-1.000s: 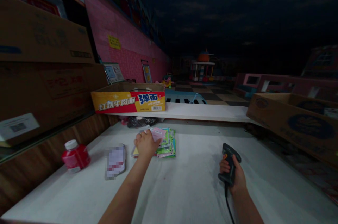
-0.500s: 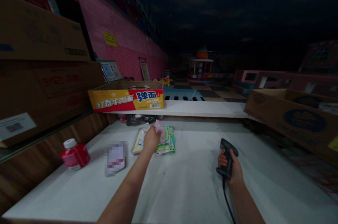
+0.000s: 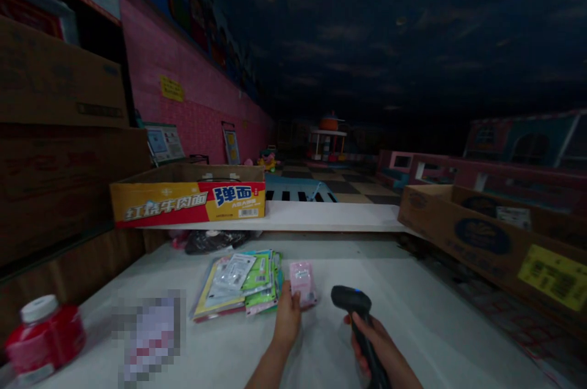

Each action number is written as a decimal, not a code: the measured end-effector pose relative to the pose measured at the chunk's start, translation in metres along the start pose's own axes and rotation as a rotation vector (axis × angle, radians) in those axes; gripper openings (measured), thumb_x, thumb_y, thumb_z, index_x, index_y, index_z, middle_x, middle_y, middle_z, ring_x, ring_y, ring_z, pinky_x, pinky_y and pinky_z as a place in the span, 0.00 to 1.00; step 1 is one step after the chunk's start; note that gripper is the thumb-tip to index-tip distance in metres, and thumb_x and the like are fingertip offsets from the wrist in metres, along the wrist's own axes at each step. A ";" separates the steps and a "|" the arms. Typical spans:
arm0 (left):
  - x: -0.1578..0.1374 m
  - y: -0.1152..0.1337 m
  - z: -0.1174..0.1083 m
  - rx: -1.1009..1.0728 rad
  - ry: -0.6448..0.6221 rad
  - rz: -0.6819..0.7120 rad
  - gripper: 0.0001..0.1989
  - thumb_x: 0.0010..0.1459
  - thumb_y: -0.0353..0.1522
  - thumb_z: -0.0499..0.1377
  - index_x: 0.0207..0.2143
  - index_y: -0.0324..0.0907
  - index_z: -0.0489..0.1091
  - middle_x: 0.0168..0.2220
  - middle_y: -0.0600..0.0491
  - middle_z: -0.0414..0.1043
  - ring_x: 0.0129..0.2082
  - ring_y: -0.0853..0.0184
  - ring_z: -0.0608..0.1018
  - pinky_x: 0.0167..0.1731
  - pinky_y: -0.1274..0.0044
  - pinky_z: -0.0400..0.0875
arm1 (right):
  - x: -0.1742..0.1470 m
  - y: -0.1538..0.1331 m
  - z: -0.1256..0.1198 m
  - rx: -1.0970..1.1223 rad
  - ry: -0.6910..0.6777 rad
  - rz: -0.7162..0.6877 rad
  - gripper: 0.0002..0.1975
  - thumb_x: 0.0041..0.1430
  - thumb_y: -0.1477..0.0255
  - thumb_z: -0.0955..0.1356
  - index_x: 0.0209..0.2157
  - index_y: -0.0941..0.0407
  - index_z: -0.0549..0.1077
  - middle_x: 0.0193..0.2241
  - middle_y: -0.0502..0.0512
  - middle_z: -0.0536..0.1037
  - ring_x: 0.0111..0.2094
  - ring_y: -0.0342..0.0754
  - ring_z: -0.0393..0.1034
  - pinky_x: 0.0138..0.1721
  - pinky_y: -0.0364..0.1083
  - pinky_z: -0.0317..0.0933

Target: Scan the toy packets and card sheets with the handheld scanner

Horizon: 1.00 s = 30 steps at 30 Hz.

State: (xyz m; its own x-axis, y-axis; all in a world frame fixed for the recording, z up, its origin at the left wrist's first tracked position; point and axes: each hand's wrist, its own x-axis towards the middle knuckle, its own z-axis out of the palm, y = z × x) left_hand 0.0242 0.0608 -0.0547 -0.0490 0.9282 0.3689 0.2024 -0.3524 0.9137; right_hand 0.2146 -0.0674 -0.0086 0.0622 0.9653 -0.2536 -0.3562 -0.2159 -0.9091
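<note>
Left hand [image 3: 288,317] has a pink packet [image 3: 301,277] pinched by its near-left edge, can't tell if it's touching the bench [image 3: 220,355]. Packet pile's [image 3: 257,279] at its 9 o'clock. Right hand's [image 3: 378,346] wrapped round a black scanner [image 3: 351,299], packet's 4 o'clock.

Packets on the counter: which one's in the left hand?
The pink packet, its edge in the left hand; the other packets lie piled to its left.
</note>
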 end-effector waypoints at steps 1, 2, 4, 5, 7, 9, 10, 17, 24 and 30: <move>0.001 0.000 0.000 0.006 0.003 0.004 0.23 0.54 0.48 0.51 0.42 0.39 0.66 0.43 0.41 0.72 0.45 0.54 0.75 0.52 0.61 0.66 | -0.005 0.001 0.002 -0.045 -0.010 -0.015 0.26 0.45 0.49 0.71 0.36 0.55 0.67 0.14 0.44 0.67 0.11 0.40 0.59 0.10 0.38 0.50; 0.001 0.001 0.000 0.005 0.004 0.001 0.23 0.54 0.47 0.51 0.43 0.39 0.65 0.43 0.42 0.72 0.45 0.54 0.75 0.51 0.61 0.67 | -0.010 0.002 0.004 -0.080 -0.013 -0.029 0.26 0.45 0.48 0.71 0.36 0.55 0.67 0.15 0.44 0.68 0.11 0.40 0.59 0.10 0.37 0.50; 0.000 0.005 0.002 -0.019 0.000 -0.033 0.22 0.54 0.46 0.51 0.43 0.39 0.65 0.42 0.43 0.72 0.43 0.56 0.75 0.48 0.61 0.70 | -0.019 -0.001 0.007 -0.131 0.001 -0.029 0.26 0.45 0.48 0.71 0.36 0.55 0.67 0.15 0.44 0.68 0.11 0.39 0.59 0.10 0.37 0.50; -0.001 0.008 0.002 -0.034 -0.004 -0.057 0.21 0.55 0.45 0.50 0.44 0.39 0.64 0.41 0.44 0.72 0.41 0.57 0.75 0.45 0.61 0.72 | -0.023 -0.003 0.008 -0.148 0.011 -0.020 0.26 0.46 0.48 0.71 0.35 0.55 0.66 0.15 0.44 0.68 0.11 0.39 0.60 0.10 0.37 0.50; -0.002 0.013 0.002 -0.044 -0.007 -0.090 0.19 0.56 0.43 0.50 0.43 0.39 0.64 0.39 0.46 0.72 0.38 0.59 0.76 0.41 0.63 0.74 | -0.028 -0.007 0.011 -0.166 0.029 0.005 0.25 0.46 0.49 0.71 0.34 0.55 0.66 0.15 0.44 0.68 0.11 0.39 0.59 0.10 0.37 0.50; -0.003 0.016 0.001 -0.015 0.003 -0.054 0.17 0.56 0.41 0.51 0.42 0.39 0.65 0.38 0.46 0.72 0.38 0.59 0.75 0.43 0.62 0.73 | -0.030 -0.008 0.012 -0.172 0.044 0.016 0.24 0.47 0.49 0.71 0.34 0.55 0.66 0.15 0.44 0.68 0.11 0.39 0.59 0.10 0.37 0.50; -0.003 0.017 0.000 0.003 0.004 -0.019 0.16 0.55 0.41 0.51 0.41 0.40 0.65 0.38 0.46 0.72 0.39 0.59 0.75 0.45 0.62 0.71 | -0.029 -0.008 0.012 -0.173 0.054 0.015 0.24 0.47 0.49 0.70 0.33 0.55 0.66 0.14 0.44 0.68 0.11 0.39 0.59 0.10 0.36 0.49; -0.002 0.013 -0.001 -0.010 0.006 0.045 0.22 0.55 0.47 0.51 0.42 0.40 0.66 0.41 0.44 0.74 0.43 0.55 0.76 0.47 0.62 0.69 | 0.003 -0.008 -0.006 0.064 0.099 -0.028 0.26 0.45 0.47 0.71 0.33 0.55 0.68 0.13 0.43 0.66 0.10 0.39 0.58 0.10 0.38 0.49; -0.007 0.022 0.004 0.035 -0.177 -0.014 0.27 0.57 0.43 0.52 0.55 0.38 0.63 0.32 0.50 0.73 0.29 0.62 0.76 0.33 0.68 0.74 | 0.030 -0.020 -0.047 0.646 0.019 -0.063 0.19 0.45 0.60 0.75 0.31 0.57 0.68 0.16 0.43 0.65 0.14 0.35 0.56 0.13 0.33 0.51; -0.018 0.047 0.010 0.699 -0.109 0.245 0.18 0.58 0.29 0.52 0.50 0.36 0.70 0.48 0.40 0.66 0.49 0.57 0.69 0.52 0.64 0.64 | 0.027 -0.016 -0.059 0.800 -0.024 -0.068 0.14 0.50 0.64 0.73 0.31 0.57 0.68 0.18 0.43 0.64 0.15 0.35 0.56 0.13 0.33 0.54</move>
State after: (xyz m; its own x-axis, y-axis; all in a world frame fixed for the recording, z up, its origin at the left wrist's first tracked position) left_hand 0.0444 0.0286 -0.0202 0.1677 0.8522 0.4956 0.7710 -0.4267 0.4728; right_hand 0.2766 -0.0460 -0.0202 0.0906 0.9774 -0.1908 -0.9130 0.0050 -0.4079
